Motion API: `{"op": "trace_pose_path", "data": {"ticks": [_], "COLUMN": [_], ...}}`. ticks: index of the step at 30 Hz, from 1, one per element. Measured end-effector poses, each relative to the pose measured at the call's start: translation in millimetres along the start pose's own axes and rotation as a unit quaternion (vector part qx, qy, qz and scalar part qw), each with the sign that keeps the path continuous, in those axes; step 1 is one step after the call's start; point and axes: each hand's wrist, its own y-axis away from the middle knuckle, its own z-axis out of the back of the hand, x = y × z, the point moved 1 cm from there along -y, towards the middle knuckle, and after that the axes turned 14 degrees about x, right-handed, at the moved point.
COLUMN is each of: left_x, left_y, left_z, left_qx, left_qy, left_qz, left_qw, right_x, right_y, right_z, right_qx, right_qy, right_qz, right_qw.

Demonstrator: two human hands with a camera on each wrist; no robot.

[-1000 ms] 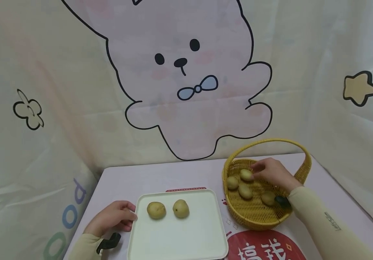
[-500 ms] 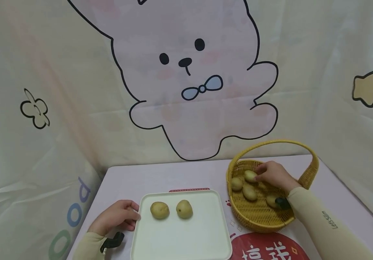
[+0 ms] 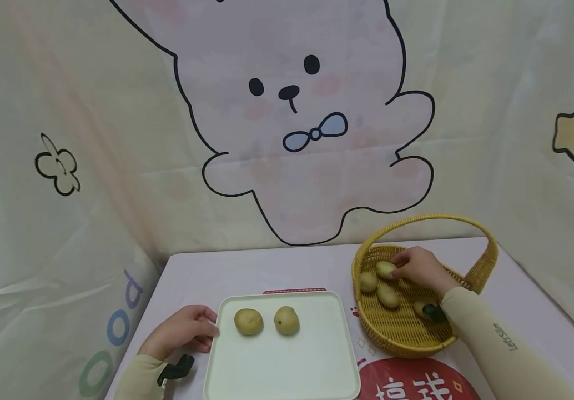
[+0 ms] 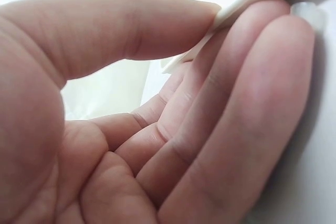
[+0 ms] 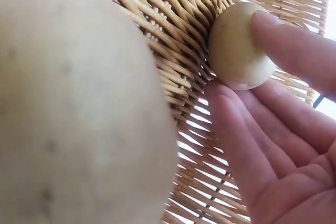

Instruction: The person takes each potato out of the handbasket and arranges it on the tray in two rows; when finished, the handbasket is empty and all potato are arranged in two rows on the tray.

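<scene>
My right hand reaches into a yellow wicker basket at the table's right. Thumb and fingers pinch a potato by the basket's back wall; in the head view that potato is partly covered by the fingertips. Two potatoes, one at left and one lower, lie beside it. Another potato lies under my wrist and looms large in the right wrist view. My left hand holds the left edge of a white tray, thumb on the rim and fingers beneath.
On the tray lie two potatoes, a left one and a right one. The basket's tall handle arches over my right hand. A red printed patch marks the table in front of the basket. A cartoon-printed cloth hangs behind.
The head view has shifted, moving the scene slightly right. My right fingers have closed in around the potato at the back of the basket. The left hand stays at the tray's edge.
</scene>
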Motion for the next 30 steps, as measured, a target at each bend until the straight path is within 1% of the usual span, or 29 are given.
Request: {"op": "trace_pose_path", "data": {"ticks": [5, 8, 12, 16, 22, 26, 30], "left_x": [-3.4, -3.0, -2.0, -2.4, -2.1, -2.3, -2.1], "left_y": [-0.9, -0.7, 0.3, 2.5, 3.2, 2.7, 2.2], "left_z": [-1.9, -2.3, -1.9, -0.9, 0.0, -0.3, -1.0], "left_qx": [0.003, 0.003, 0.002, 0.005, 0.005, 0.004, 0.003], "left_qy": [0.000, -0.004, -0.003, 0.001, 0.000, 0.000, 0.000], "left_qz": [0.002, 0.001, -0.001, -0.003, -0.009, -0.010, -0.009], "left_qw": [1.0000, 1.0000, 1.0000, 1.0000, 1.0000, 0.9999, 1.0000], "right_x": [-0.5, 1.5, 7.5, 18.0, 37.7, 51.9, 66.7], "right_y": [4.1, 7.7, 16.3, 33.9, 67.6, 86.4, 101.3], "right_z": [1.2, 3.2, 6.6, 9.5, 10.2, 6.4, -2.1], "right_qx": [-0.007, -0.008, -0.019, -0.033, -0.043, -0.046, -0.057], "right_qy": [0.013, 0.023, 0.039, 0.034, 0.021, 0.015, 0.002], "right_qz": [0.009, 0.015, 0.025, 0.032, 0.040, 0.040, 0.046], "right_qw": [0.9999, 0.9996, 0.9987, 0.9984, 0.9981, 0.9980, 0.9973]}}
